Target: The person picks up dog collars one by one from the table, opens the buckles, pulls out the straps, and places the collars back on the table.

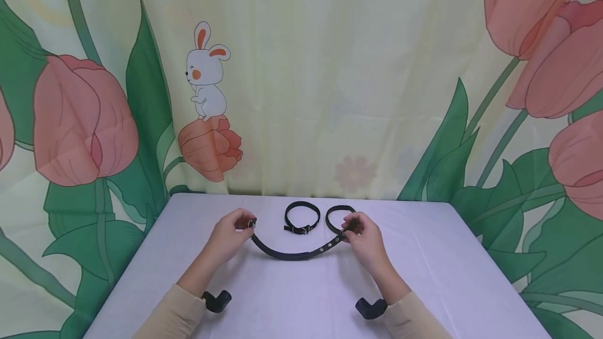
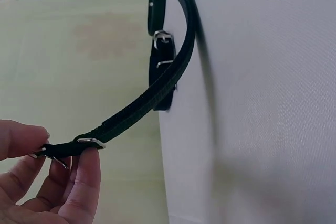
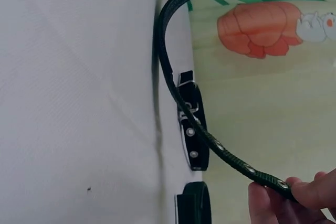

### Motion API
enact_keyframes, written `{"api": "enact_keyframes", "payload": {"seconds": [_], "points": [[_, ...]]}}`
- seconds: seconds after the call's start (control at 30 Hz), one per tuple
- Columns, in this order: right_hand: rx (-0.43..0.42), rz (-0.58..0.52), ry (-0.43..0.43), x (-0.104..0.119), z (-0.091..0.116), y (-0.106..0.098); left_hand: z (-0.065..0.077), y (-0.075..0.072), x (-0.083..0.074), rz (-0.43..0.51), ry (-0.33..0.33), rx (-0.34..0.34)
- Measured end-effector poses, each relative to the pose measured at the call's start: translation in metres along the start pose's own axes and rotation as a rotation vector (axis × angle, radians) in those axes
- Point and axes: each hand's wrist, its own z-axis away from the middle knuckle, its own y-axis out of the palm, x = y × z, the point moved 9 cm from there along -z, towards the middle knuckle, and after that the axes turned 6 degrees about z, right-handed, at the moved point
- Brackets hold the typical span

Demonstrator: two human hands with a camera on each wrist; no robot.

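Observation:
A black collar (image 1: pixel 292 256) with metal eyelets hangs in a downward curve between the two hands. My left hand (image 1: pixel 231 239) pinches its buckle end, where a metal buckle and a loop show in the left wrist view. The eyelet end is pinched between thumb and fingers of my right hand (image 1: pixel 364 237). Behind the held strap lies a second black collar (image 1: pixel 286 216), fastened into a ring with its buckle towards me. Another black looped collar (image 1: pixel 328 215) lies beside it, partly hidden by the right hand.
A white-covered table (image 1: pixel 292 307) carries the collars. Along its far edge hangs a curtain (image 1: pixel 301 93) printed with tulips and a rabbit. Black wrist-camera mounts stick out near both cuffs, one at the left (image 1: pixel 218 301) and one at the right (image 1: pixel 370 308).

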Motion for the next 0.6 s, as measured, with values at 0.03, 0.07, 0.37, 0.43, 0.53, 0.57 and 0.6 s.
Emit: {"api": "enact_keyframes", "payload": {"seconds": [0.03,0.07,0.37,0.43,0.53,0.57,0.6], "points": [[-0.001,-0.004,0.004,-0.002,0.000,-0.001,0.000,-0.001,0.001,0.001,-0.002,0.000],[-0.002,-0.010,0.006,-0.003,0.000,-0.003,0.001,-0.001,0.001,0.002,-0.002,0.000],[-0.015,-0.063,0.030,-0.016,0.001,-0.016,0.003,-0.005,0.009,-0.008,-0.019,0.017],[-0.017,-0.063,0.042,-0.020,0.001,-0.019,0.003,-0.006,0.010,-0.006,-0.025,0.025],[-0.018,-0.059,0.059,-0.024,0.001,-0.022,0.004,-0.007,0.013,-0.006,-0.037,0.036],[-0.018,-0.057,0.065,-0.026,0.001,-0.024,0.004,-0.008,0.014,-0.007,-0.044,0.038],[-0.015,-0.058,0.069,-0.027,0.000,-0.024,0.004,-0.009,0.016,-0.012,-0.048,0.040]]}}
